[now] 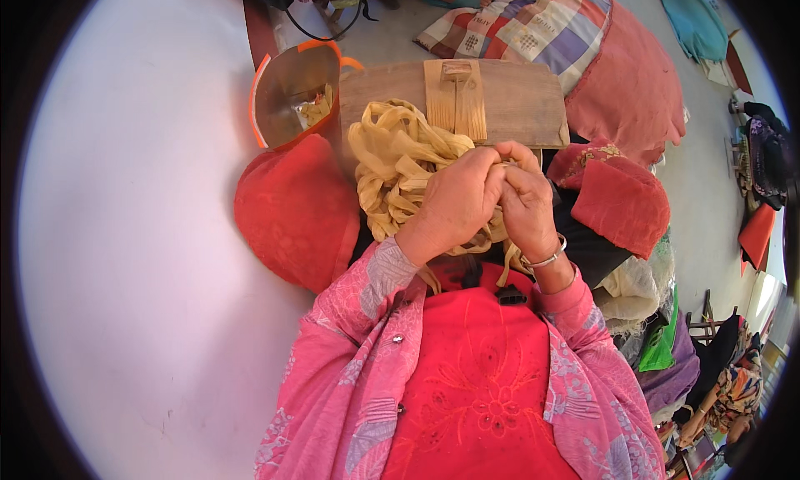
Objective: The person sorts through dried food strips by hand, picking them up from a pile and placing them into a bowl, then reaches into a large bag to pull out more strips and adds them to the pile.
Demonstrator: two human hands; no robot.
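My left hand (462, 195) and my right hand (531, 201) meet in front of my lap, fingertips pinched together. A tan fibre strip (498, 230) runs up between them, and the fingers hide most of the part they grip. Beside and under my left hand lies a loose heap of tan fibre strips (392, 159), flat and looped over one another. A few ends hang down toward my red top. Just beyond the heap is a wooden board (525, 105), with a paler slotted wooden piece (456, 92) set across it. My right wrist carries a silver bangle (548, 255).
Red cloths (292, 209) cover my knees on both sides. Left of the board stands an orange-rimmed bag (287, 92) with tan scraps inside. A checked cloth (533, 30) lies beyond the board. Bags and other people are along the right, near a white wall (150, 230) at left.
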